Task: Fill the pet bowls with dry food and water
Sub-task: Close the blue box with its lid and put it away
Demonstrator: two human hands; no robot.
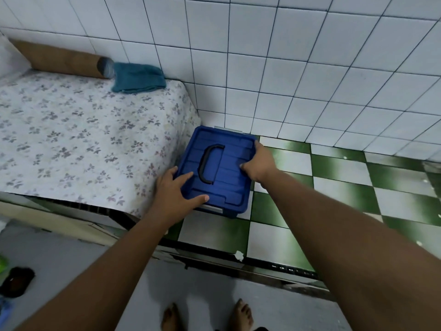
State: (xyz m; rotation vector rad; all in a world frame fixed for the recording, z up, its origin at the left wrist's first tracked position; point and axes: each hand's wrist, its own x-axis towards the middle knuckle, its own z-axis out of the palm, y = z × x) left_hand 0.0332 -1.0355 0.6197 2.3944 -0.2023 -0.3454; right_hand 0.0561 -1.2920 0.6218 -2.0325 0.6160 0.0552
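A blue plastic storage box (229,173) with a black handle (210,163) in its lid stands on a raised green-and-white tiled ledge, between a mattress and the tiled wall. My left hand (176,192) grips the lid's near left corner, thumb on top. On the lid's right edge rests my right hand (257,166), its fingers curled over the rim. The box's contents are hidden under the lid. No pet bowls are in view.
A mattress with a flowered sheet (83,130) lies left of the box, with a teal folded cloth (138,77) and a brown bolster (59,59) at its far end. The green checkered ledge (334,187) extends right. My bare feet (207,316) stand on grey floor.
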